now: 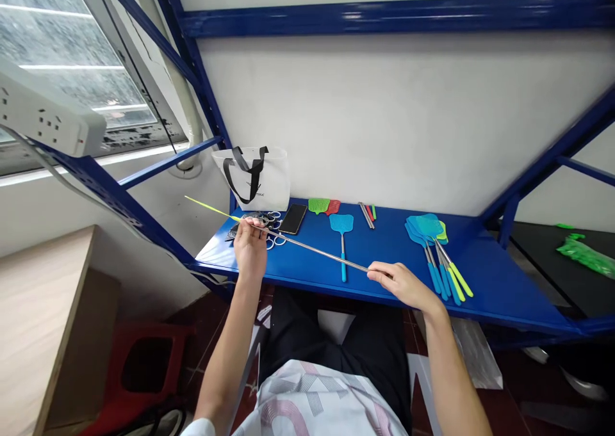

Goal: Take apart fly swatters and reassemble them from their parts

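Observation:
A fly swatter with a long metal rod (317, 250) stretches between my hands, above the front of the blue table. Its thin yellow-green head (210, 208) appears edge-on, pointing to the far left. My left hand (250, 247) is closed around the rod just below that head. At the rod's other end, my right hand (396, 282) grips it, and whatever lies inside the fingers is hidden. Below the rod, a blue fly swatter (341, 223) lies on the table. To the right rests a pile of blue and yellow-green fly swatters (425, 228).
Behind my left hand are a white bag (273, 180), a black phone (293, 219) and several scissors (275, 217). Green (318, 205) and red swatter heads (332, 206) and loose rods (366, 215) lie farther back. Blue frame posts (206, 96) flank the blue table (500, 276).

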Tool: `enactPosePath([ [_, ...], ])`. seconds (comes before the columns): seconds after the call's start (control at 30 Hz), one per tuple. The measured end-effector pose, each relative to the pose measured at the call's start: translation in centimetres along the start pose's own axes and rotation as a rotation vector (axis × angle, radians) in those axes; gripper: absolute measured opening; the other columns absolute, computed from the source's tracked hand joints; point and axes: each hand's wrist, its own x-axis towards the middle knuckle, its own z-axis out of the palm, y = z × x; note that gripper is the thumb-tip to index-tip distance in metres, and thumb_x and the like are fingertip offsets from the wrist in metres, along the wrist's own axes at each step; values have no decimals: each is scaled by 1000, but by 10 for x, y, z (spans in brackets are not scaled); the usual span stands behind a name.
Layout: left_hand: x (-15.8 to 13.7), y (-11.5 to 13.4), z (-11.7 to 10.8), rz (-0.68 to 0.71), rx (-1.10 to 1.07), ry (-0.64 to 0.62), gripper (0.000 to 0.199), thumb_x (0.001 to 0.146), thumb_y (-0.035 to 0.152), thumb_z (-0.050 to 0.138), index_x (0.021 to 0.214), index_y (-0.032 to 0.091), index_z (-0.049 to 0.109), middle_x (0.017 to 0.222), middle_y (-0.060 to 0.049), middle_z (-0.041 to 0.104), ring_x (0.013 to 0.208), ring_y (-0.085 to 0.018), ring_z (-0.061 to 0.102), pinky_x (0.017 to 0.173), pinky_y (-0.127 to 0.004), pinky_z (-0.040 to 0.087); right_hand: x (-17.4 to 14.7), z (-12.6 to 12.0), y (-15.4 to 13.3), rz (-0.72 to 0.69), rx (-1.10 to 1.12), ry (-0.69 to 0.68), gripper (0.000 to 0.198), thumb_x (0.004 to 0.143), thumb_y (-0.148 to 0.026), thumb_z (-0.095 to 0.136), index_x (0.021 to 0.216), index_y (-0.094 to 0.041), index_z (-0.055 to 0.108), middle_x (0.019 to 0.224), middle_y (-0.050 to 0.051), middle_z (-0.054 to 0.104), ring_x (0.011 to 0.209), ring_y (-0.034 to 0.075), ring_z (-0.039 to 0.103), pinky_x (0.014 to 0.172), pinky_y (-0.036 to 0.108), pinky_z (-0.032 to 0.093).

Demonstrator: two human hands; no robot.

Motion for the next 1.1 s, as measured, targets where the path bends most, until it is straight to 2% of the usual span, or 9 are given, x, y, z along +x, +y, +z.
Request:
enactPosePath([
  [0.23,-14,-22,10,-53,72,-10,33,98,51,82,94,22,67,85,0,68,84,-14,70,73,-24,56,-8,-10,12,15,-105,121,48,109,-66,52,94,-27,76,76,-1,64,69,18,52,66,30,38],
  [0.4,-25,-38,17,44,43,-9,40,95,58,83,92,22,65,78,1,68,77,-14,68,66,-22,55,-17,-19,15,7,-90,168,51,104,-70,57,95,-27,83,77,3,74,74,24,65,68,32,48],
  [0.47,-38,-48,25,52,56,-39,41,95,60,82,90,22,65,80,0,70,77,-15,69,68,-23,56,-16,-17,11,0,-80,181,50,103,-69,59,97,-27,85,81,4,77,77,25,68,70,32,50],
  [0.57,-65,-69,38,-4,121,-88,42,98,61,77,89,22,64,95,-4,77,91,-18,75,83,-30,61,-8,-3,1,-17,-75,191,47,106,-66,58,101,-28,85,87,4,79,77,24,68,71,32,49],
  [0.63,-85,-83,45,-66,146,-98,44,100,63,74,90,22,63,104,-8,80,97,-20,77,87,-33,62,-1,12,-8,-33,-71,189,47,109,-64,55,102,-28,83,85,3,78,74,22,66,70,31,47],
  [0.77,-118,-103,51,-160,184,-196,47,102,67,68,92,22,64,95,-8,79,90,-23,77,89,-39,62,13,45,-26,-57,-24,225,45,112,-58,51,103,-27,82,84,2,78,71,20,65,70,29,45],
  [0.83,-130,-109,51,-187,224,-249,47,104,66,64,91,21,65,98,-9,80,94,-24,77,91,-40,61,19,59,-32,-65,30,256,44,112,-57,51,104,-26,82,84,3,78,71,20,66,69,29,46],
  [1.0,-144,-115,54,-231,299,-334,48,107,64,61,87,20,66,112,-13,81,104,-25,74,97,-40,59,26,74,-38,-60,137,323,48,111,-59,51,115,-23,82,88,6,80,72,22,69,64,29,47],
  [1.1,-141,-115,53,-308,307,-356,51,104,67,64,88,19,69,113,-14,80,99,-24,74,92,-38,60,26,72,-34,-64,111,305,50,112,-61,49,113,-23,81,84,6,79,71,22,70,63,29,46],
])
